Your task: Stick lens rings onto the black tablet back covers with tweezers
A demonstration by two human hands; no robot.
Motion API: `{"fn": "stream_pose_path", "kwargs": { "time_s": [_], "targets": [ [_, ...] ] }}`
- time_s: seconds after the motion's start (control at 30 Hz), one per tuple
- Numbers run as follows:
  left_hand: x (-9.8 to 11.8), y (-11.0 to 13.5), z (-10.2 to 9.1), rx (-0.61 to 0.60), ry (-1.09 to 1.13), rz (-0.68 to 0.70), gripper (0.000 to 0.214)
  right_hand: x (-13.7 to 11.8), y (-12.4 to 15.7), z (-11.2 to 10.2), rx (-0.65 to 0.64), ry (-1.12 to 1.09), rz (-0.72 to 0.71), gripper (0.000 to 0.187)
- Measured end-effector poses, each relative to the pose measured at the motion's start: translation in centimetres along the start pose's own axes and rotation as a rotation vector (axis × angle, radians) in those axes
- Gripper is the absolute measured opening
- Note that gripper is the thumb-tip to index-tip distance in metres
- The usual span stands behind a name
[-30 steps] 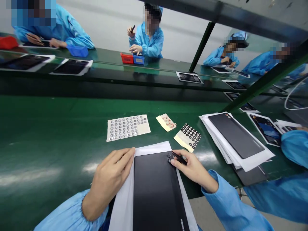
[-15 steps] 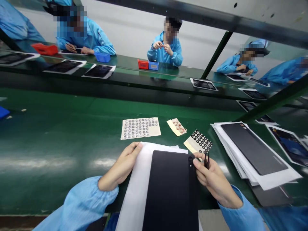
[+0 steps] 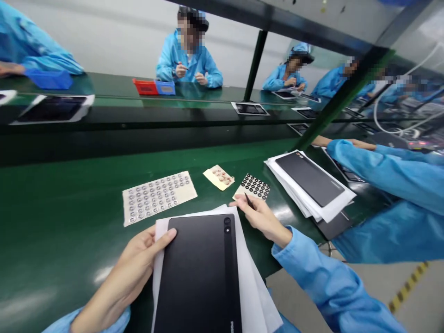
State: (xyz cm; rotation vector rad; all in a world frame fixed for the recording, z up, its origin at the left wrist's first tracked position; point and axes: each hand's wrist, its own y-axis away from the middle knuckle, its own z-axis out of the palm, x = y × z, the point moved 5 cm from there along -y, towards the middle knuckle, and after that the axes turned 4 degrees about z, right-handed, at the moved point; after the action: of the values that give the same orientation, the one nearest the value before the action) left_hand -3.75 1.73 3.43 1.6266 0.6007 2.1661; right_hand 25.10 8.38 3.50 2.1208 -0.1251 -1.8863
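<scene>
My left hand (image 3: 138,259) grips the left edge of a dark tablet (image 3: 197,273), thumb on top. The tablet lies back side up, camera lenses at its upper right, over white paper sheets (image 3: 258,300). Black tweezers (image 3: 249,200) are in my right hand (image 3: 265,219), just right of the tablet's top corner. Close to those fingertips lies a sheet of black ring stickers (image 3: 255,186), partly covered by the hand. Left of it are a small yellowish sheet with reddish marks (image 3: 219,177) and a larger pale sticker sheet (image 3: 149,199), partly used up.
Another dark tablet (image 3: 308,178) rests on a stack of white paper at the right. A co-worker's blue sleeve (image 3: 378,155) reaches in beyond it. A slanted green post (image 3: 340,99) crosses the right. Red (image 3: 144,87) and blue bins (image 3: 165,88) stand across the line.
The view has swung right. My right hand has let go of the tablet's camera corner and moved beside the ring stickers. My left thumb now presses on the tablet. A co-worker's arms appear at right.
</scene>
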Motion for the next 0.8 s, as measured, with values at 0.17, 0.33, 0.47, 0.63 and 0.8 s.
{"fn": "stream_pose_path", "kwargs": {
  "time_s": [0.17,0.33,0.47,0.63,0.8],
  "targets": [
    [-0.6,-0.7,-0.5,0.040,0.008,-0.052,0.053,1.4,0.6,2.2,-0.264,-0.220,0.330,0.051],
    [-1.3,-1.2,-0.4,0.031,-0.018,-0.054,0.052,1.0,0.9,3.3,-0.199,-0.225,0.115,0.039],
    [-1.5,-1.3,0.0,0.025,-0.050,-0.037,0.055,1.6,0.6,3.5,-0.115,-0.202,0.077,0.034],
    [-1.5,-1.3,0.0,0.056,-0.036,-0.019,0.058,1.8,0.6,3.2,-0.182,-0.177,0.059,0.036],
    [-1.5,-2.2,-0.3,0.021,-0.042,0.019,0.053,1.6,0.8,3.1,-0.228,-0.161,0.036,0.041]
  ]
}}
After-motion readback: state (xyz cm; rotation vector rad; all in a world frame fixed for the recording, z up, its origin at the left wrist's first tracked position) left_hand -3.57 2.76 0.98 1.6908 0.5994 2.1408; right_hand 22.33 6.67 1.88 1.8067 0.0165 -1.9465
